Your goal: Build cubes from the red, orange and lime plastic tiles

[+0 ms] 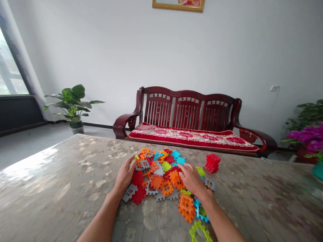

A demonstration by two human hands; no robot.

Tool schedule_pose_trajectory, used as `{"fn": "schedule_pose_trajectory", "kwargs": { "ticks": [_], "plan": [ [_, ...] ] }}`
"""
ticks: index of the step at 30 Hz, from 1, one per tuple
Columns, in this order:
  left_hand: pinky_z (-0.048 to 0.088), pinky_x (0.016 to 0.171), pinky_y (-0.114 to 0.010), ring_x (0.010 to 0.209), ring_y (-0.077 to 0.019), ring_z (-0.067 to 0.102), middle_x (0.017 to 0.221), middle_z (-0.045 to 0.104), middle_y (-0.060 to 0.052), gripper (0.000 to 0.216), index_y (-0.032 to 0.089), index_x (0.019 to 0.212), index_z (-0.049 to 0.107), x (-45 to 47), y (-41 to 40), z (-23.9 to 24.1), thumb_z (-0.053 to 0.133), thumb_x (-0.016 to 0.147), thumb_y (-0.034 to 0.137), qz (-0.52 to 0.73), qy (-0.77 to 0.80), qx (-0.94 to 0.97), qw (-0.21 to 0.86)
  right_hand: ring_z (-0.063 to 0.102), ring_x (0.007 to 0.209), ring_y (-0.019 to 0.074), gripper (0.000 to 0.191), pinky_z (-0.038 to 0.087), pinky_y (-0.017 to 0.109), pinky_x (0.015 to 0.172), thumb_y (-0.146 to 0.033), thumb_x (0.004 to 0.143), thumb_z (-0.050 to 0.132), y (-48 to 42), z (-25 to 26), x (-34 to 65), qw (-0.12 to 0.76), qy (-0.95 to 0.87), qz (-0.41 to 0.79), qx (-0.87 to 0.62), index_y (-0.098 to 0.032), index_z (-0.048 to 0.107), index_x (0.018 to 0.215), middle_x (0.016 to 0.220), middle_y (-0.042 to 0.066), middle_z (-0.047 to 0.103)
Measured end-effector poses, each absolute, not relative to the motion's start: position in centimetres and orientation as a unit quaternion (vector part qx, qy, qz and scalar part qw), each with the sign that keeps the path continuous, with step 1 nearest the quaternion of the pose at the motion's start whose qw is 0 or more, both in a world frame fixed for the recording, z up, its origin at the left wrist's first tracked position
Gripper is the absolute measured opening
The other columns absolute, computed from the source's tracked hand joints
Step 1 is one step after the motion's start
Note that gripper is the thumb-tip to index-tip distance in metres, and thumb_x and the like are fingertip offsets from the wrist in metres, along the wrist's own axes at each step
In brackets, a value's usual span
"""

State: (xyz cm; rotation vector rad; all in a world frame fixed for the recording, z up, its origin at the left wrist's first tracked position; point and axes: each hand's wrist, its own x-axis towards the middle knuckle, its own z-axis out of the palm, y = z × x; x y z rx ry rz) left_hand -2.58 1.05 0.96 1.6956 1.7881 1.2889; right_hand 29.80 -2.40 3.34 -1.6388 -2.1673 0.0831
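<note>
A loose heap of interlocking plastic building tiles [156, 182] in orange, red, blue, grey and green lies on the table between my hands. My left hand [125, 173] rests against the heap's left edge, its fingers stretched forward and apart. Over the right side lies my right hand [191, 176], fingers extended across the pieces and touching orange window-frame tiles [177, 180]; its grip is empty as far as I can see. Near my right forearm are a stack of orange tiles [186, 206], blue frame tiles [202, 212] and a green round-holed tile [200, 232].
A red block of joined tiles [213, 163] stands right of the heap on the patterned tablecloth [88, 188]. A grey tile [266, 161] lies by the far edge. Behind stands a wooden bench [190, 111]. Purple flowers [309, 137] rise at the right.
</note>
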Motion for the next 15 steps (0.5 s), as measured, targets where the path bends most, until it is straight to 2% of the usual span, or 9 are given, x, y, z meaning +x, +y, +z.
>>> {"fn": "schedule_pose_trajectory", "kwargs": {
  "ticks": [4, 9, 15],
  "plan": [
    [0.041, 0.109, -0.04, 0.121, -0.0237, 0.059, 0.126, 0.066, -0.01, 0.051, 0.018, 0.121, 0.064, -2.6, 1.19, 0.65, 0.037, 0.089, 0.047, 0.436, 0.641, 0.613, 0.154, 0.054, 0.116, 0.0243, 0.048, 0.039, 0.038, 0.105, -0.022, 0.087, 0.049, -2.05, 3.25, 30.06, 0.229, -0.781, 0.042, -0.58, -0.022, 0.058, 0.135, 0.12, 0.007, 0.067],
    [0.043, 0.108, -0.039, 0.119, -0.0241, 0.06, 0.125, 0.066, -0.01, 0.05, 0.018, 0.117, 0.067, -2.7, 1.28, 0.65, 0.036, 0.089, 0.045, 0.419, 0.637, 0.631, 0.141, 0.055, 0.11, 0.0242, 0.048, 0.042, 0.036, 0.1, -0.016, 0.083, 0.052, -1.9, 3.07, 30.28, 0.251, -0.771, 0.046, -0.584, -0.022, 0.062, 0.129, 0.114, 0.007, 0.068],
    [0.043, 0.108, -0.039, 0.117, -0.0241, 0.061, 0.123, 0.067, -0.01, 0.05, 0.018, 0.113, 0.068, -2.87, 1.68, 0.32, 0.036, 0.088, 0.046, 0.417, 0.635, 0.636, 0.137, 0.058, 0.101, 0.0246, 0.032, 0.045, 0.037, 0.091, -0.013, 0.082, 0.057, -2.11, 3.39, 30.17, 0.303, -0.772, 0.03, -0.557, -0.027, 0.073, 0.106, 0.099, 0.004, 0.071]
  ]
}}
